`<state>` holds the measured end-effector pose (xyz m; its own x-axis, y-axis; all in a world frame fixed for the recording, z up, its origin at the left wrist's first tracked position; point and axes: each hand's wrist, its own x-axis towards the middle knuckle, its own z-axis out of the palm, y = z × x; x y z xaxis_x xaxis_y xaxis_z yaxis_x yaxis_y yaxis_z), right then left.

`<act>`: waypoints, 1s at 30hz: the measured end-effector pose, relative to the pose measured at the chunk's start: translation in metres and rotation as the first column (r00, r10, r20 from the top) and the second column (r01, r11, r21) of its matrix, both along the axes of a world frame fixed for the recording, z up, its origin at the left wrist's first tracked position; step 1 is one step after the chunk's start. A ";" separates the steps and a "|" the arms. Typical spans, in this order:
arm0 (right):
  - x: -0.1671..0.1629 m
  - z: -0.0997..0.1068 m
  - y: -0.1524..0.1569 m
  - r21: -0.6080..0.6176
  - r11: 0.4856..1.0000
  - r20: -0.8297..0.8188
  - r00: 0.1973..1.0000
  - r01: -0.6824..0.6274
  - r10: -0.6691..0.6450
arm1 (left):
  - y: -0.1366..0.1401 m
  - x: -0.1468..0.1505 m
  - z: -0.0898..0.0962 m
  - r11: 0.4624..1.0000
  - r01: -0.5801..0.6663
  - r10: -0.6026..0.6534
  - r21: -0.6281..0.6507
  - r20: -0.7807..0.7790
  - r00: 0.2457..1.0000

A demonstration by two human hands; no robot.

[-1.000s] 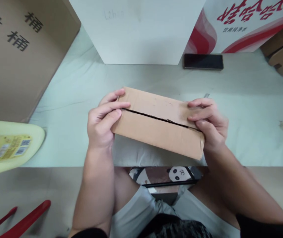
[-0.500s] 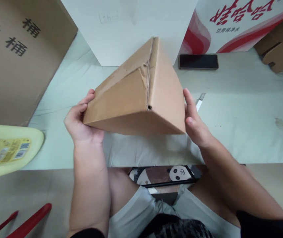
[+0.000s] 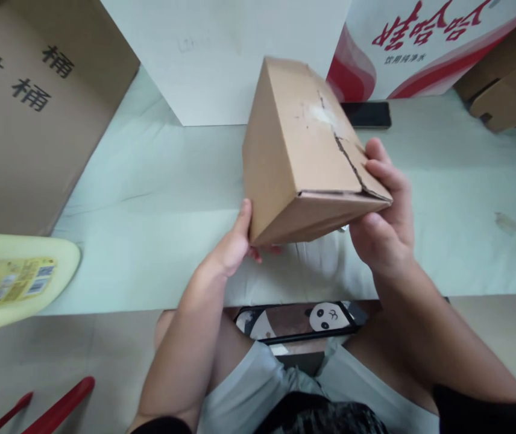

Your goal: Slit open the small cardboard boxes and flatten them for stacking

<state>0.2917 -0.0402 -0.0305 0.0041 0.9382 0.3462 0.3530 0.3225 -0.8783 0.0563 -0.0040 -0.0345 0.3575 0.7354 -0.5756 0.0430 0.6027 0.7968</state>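
Note:
A brown cardboard box [image 3: 269, 157] is held up tilted above the pale green table cover, between both hands. A ragged seam and a pale scuffed patch run along its upper right face, and the flap edge near me gapes slightly. My left hand [image 3: 235, 241] grips the lower left corner, thumb on the side and fingertips underneath. My right hand [image 3: 389, 217] is closed round the right corner, fingers on the seamed face and thumb below. The box hides most of the cutter seen earlier; only a small pale bit shows under it.
Behind the box stand a white carton [image 3: 222, 72] and a red-and-white printed carton [image 3: 402, 66]. A black phone [image 3: 371, 114] lies partly covered by the box. A large brown carton [image 3: 27, 150] and a yellow-green bottle [image 3: 18, 277] are at left. Another cardboard piece [image 3: 511, 90] sits at right.
The box has been turned, so a different face with the seam now points up and right. My left hand moved right along with it; my right hand shifted round its corner.

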 end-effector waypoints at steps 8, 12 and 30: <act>0.009 -0.006 -0.005 0.114 0.987 -0.008 0.993 -0.115 0.117 | 0.016 -0.029 -0.006 0.881 0.212 -0.081 0.423 -0.306 0.949; 0.005 -0.007 -0.006 0.096 0.985 0.039 0.989 -0.147 0.144 | 0.014 -0.030 -0.004 0.452 -0.181 0.465 0.874 -0.058 0.883; 0.026 -0.017 0.004 -0.172 0.875 0.404 0.843 0.452 -0.356 | 0.002 -0.003 -0.005 0.041 0.258 0.212 0.965 -0.261 0.942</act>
